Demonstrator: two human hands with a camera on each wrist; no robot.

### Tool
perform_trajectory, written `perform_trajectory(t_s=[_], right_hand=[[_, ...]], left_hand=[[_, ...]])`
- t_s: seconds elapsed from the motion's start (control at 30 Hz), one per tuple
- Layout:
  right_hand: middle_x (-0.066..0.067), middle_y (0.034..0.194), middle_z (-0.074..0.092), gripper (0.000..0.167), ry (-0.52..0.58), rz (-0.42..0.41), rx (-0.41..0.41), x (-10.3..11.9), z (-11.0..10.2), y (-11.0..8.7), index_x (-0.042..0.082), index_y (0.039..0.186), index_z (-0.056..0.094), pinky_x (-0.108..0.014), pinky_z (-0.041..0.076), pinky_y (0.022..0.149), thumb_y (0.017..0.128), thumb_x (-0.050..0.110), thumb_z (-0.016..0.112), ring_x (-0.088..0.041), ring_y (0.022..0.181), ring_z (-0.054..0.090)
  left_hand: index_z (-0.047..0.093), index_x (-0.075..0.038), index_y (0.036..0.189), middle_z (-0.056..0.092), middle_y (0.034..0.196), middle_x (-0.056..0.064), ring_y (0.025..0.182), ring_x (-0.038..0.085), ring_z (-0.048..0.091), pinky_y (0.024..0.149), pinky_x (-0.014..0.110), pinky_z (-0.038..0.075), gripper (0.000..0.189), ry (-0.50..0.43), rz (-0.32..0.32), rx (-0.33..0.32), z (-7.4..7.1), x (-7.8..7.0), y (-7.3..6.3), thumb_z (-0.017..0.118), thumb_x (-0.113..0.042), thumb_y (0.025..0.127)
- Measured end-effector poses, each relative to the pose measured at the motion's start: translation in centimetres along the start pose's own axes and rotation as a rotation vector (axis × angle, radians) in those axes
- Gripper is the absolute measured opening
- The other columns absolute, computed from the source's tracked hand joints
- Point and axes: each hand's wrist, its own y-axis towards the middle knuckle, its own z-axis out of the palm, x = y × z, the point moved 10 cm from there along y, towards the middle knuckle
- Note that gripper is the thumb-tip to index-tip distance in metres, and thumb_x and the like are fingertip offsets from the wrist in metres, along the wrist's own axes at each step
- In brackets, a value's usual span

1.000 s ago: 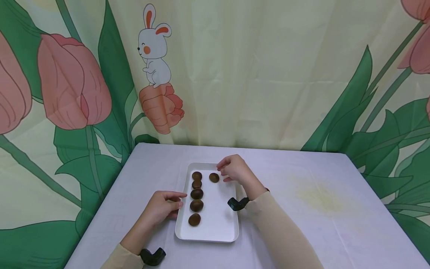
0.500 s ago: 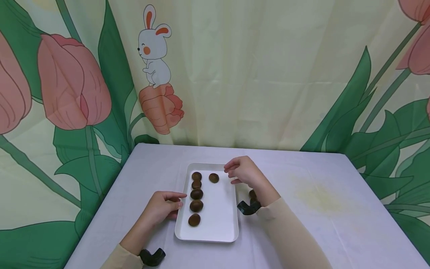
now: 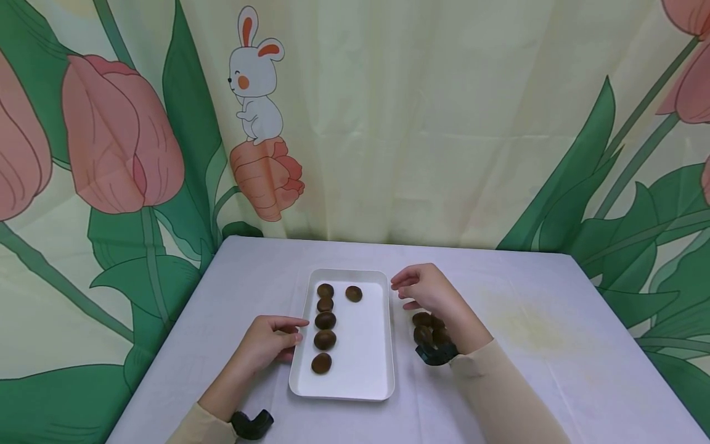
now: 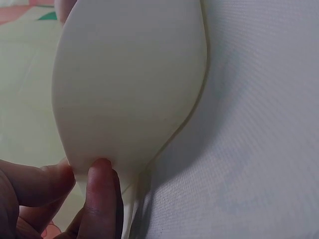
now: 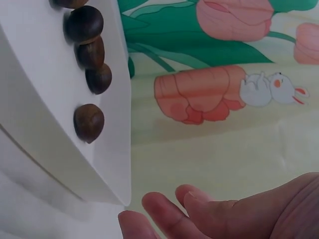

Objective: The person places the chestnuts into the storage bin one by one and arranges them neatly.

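Note:
My left hand (image 3: 270, 341) is at the left side of the white tray (image 3: 366, 370), pinching its wall. In the left wrist view the thumb (image 4: 101, 199) presses the outside of the tray wall while a fingertip reaches the rim. In the tray a column of several chestnuts (image 3: 325, 320) runs along the left side. One single chestnut (image 3: 353, 293) lies to the right of the column's far end. My right hand (image 3: 429, 288) hovers past the tray's far right corner, fingers loosely bent, nothing between them. Below its wrist sits a group of several chestnuts (image 3: 423, 335), partly hidden by the wrist camera.
The table (image 3: 527, 382) has a white cloth with a faint yellowish stain on the right. Behind its far edge hangs a printed curtain (image 3: 421, 123) with tulips and a rabbit. A black camera (image 3: 252, 424) is strapped at the left wrist.
My right hand has moved right, away from the single chestnut and out over the tray's right edge, uncovering chestnuts on the cloth. The left hand and tray have stayed in place.

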Motion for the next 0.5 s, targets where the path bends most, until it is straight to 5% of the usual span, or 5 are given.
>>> perform_trajectory(t_s=[0.5], right_hand=[[-0.023,0.125,0.075,0.025,-0.161,-0.005,-0.042,-1.9,-3.1,-2.1,0.001,0.123,0.075,-0.045,0.067,0.086,0.1,0.002,0.066,-0.037,0.11,0.073]], left_hand=[[0.083,-0.008,0.119,0.07,0.103,0.015,0.076,0.019,0.074,0.064,0.035,0.067,0.028,-0.003,0.001,0.011,0.1,0.0,0.1,0.082,-0.001,0.091]])
